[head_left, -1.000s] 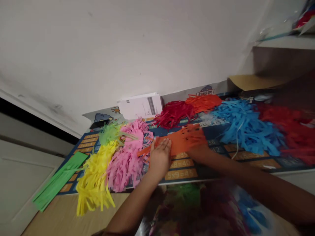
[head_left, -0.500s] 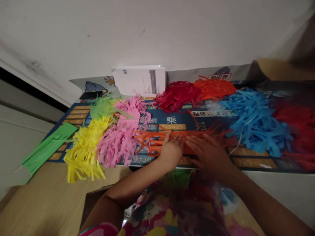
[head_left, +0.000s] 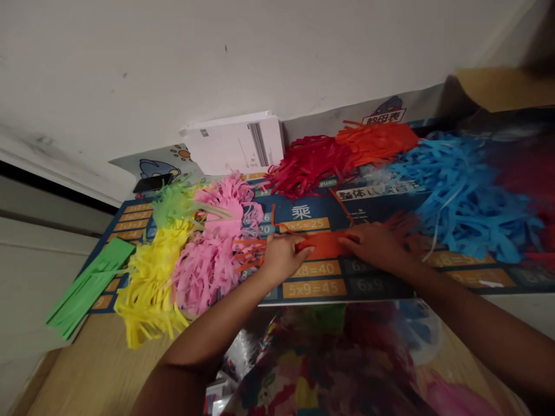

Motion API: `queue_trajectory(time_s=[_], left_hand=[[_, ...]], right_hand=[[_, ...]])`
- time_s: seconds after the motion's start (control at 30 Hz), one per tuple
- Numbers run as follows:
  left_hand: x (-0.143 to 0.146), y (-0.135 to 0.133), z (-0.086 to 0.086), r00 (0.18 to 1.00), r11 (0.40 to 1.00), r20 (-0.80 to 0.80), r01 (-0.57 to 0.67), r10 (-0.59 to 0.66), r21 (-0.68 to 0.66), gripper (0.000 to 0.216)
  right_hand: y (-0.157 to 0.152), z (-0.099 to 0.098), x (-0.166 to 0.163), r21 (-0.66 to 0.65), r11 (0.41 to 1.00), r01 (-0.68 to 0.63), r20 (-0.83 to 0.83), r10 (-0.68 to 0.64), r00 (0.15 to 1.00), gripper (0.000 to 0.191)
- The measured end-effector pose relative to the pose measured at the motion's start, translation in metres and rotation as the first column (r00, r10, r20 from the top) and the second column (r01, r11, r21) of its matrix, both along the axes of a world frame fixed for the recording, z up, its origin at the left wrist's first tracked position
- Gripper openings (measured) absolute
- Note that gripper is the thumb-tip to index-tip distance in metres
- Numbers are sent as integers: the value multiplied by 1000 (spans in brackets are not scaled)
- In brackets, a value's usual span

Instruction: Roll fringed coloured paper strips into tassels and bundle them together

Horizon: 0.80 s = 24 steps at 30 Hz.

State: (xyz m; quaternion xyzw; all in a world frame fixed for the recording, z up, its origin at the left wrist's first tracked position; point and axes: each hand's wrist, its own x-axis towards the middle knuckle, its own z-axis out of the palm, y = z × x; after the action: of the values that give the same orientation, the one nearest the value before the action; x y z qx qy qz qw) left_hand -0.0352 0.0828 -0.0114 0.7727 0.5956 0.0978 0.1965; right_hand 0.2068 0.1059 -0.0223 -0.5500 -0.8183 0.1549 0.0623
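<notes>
An orange fringed paper strip lies across the middle of the printed mat, with its uncut band between my hands. My left hand is closed on the band's left part, thumb against fingers; orange fringe sticks out beyond it. On the right part, my right hand pinches the band, its thumb towards the middle. Just left of my left hand is a pink fringed paper bundle. A blue fringed bundle lies to the right of my right hand.
A red bundle and another orange bundle lie at the back. Yellow fringe and a green paper strip are at the left. A white box leans on the wall. The mat's front edge faces my body.
My hands were flat on the orange strip, close together. Now they have moved apart, and their fingers have closed on the band. The camera view has tilted slightly.
</notes>
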Motion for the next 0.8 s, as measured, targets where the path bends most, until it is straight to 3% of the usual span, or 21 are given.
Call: queue_trajectory(time_s=[0.2, 0.63, 0.8], left_hand=[[8, 5, -2, 992, 997, -113, -41, 48, 65, 19], [6, 5, -4, 999, 983, -35, 27, -21, 180, 29], [7, 7, -8, 997, 989, -79, 25, -14, 144, 27]], right_hand=[[4, -5, -4, -6, 999, 38, 80, -37, 996, 26], [0, -18, 2, 81, 997, 15, -54, -10, 998, 29], [1, -21, 1, 106, 994, 30, -39, -26, 999, 33]])
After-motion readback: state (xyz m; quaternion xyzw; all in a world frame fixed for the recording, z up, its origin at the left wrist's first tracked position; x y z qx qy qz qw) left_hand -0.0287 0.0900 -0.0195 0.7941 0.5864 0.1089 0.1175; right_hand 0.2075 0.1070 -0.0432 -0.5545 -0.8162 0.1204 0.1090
